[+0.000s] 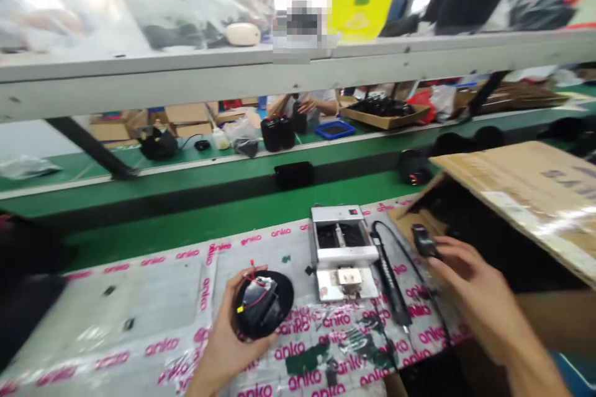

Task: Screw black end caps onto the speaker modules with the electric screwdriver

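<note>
Holding round black housing (270,313) with red wire (252,272) in left hand (226,340), above bench (158,298); gripping small black piece (423,239) in right hand (482,285), beside open carton (516,177). Judged as a two-part handling step, calling next for steady grips and red wire kept free.

And here's the left hand (230,325), bare, with slim fingers and a smooth back running into a bare wrist at the bottom of the frame. Over to the right hand (472,279): bare too, slender fingers, narrow wrist, then a bare forearm (526,347) widening toward the lower right corner. Nails and fine skin detail? Too blurred to call!
</note>
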{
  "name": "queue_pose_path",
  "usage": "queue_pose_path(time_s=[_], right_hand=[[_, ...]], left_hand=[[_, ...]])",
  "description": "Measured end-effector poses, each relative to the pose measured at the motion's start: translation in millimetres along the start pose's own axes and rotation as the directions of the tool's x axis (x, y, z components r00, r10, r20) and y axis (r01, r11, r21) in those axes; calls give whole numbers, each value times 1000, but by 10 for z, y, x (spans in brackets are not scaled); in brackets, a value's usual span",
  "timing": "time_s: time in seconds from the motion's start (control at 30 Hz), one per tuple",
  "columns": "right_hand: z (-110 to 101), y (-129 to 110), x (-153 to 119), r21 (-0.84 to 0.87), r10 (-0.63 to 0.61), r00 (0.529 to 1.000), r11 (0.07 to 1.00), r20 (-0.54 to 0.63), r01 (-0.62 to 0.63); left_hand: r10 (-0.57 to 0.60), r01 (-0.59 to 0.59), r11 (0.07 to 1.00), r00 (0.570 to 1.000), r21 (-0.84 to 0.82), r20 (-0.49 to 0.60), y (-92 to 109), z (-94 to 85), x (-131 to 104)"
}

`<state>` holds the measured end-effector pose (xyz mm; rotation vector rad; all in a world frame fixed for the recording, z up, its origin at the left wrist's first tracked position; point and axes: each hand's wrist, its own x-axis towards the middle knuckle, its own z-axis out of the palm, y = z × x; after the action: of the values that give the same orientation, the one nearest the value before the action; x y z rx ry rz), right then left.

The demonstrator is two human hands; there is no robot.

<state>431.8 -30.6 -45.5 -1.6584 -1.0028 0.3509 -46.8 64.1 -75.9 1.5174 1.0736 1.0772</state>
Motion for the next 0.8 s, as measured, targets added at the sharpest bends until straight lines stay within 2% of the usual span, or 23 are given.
queue_pose_path(time_s=[0.03,0.1,0.13,0.17,0.23,0.27,0.37,0.4,0.43,0.5,0.57,0.6,0.67,0.73,0.8], right_hand=[[-97,-71,-98,10,10,999,1000,36,-11],[-233,-210,-317,91,14,966,995,257,-38],[-248,-279,-438,158,12,921,984,389,-79],[-214,-348,-565,209,7,856,969,516,-134],[0,-486,-827,208,5,703,954,711,-217],[167,-547,-954,135,28,656,971,754,-196],[753,-656,-1283,-111,70,534,993,843,46],[924,-662,-1367,-157,73,509,980,857,124],[1063,-657,-1434,-203,81,498,960,863,196],[1221,-630,-1507,-247,80,478,922,874,297],[1231,-612,-1500,-249,82,468,918,880,308],[1195,-611,-1473,-236,88,469,934,879,268],[1095,-624,-1401,-176,102,497,979,862,105],[1027,-647,-1342,-20,93,555,990,827,-137],[1053,-678,-1320,224,74,634,899,770,-377]], left_hand=[[2,0,999,999,-50,49,12,-12,-29],[-1,23,990,988,-138,154,62,-31,-59],[0,33,987,977,-155,211,98,-38,-68],[8,32,988,964,-148,264,137,-44,-76],[21,2,998,942,-68,335,210,-45,-98],[26,-24,1000,941,-11,339,240,-37,-112],[67,-99,984,977,147,205,297,21,-156],[89,-117,975,985,187,150,315,45,-163],[109,-133,966,987,221,116,336,64,-162],[123,-155,954,983,257,136,392,76,-139],[103,-157,955,971,250,216,461,48,-109],[87,-148,960,965,238,248,497,26,-101],[85,-135,967,970,217,226,561,-7,-112],[152,-166,952,986,256,73,615,-2,-157],[287,-239,894,955,380,-73,663,45,-208]])
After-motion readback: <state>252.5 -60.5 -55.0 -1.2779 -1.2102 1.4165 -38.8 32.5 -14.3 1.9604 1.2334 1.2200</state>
